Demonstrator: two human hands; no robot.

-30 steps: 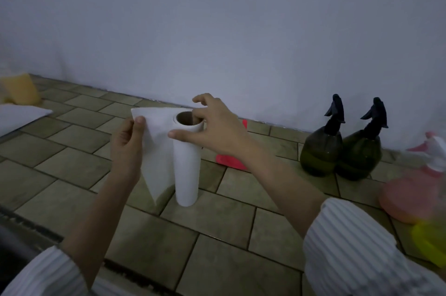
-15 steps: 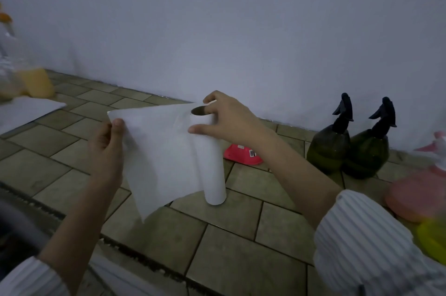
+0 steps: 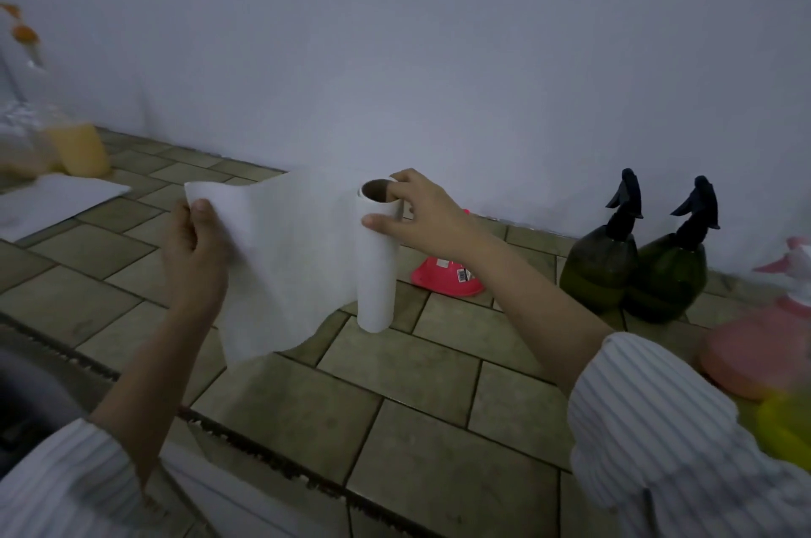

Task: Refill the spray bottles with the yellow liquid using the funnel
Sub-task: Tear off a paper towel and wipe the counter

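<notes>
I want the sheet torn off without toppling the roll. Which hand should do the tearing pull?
Probably the left hand: it already pinches the free sheet at its far edge. The right hand grips the paper towel roll at its top, finger in the core, well placed to steady it.

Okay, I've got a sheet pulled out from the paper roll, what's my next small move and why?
Probably tear it off: your right hand steadies the upright roll at its top, and your left hand pinches the pulled-out sheet, which remains attached. A quick sideways tug should free it.
</notes>
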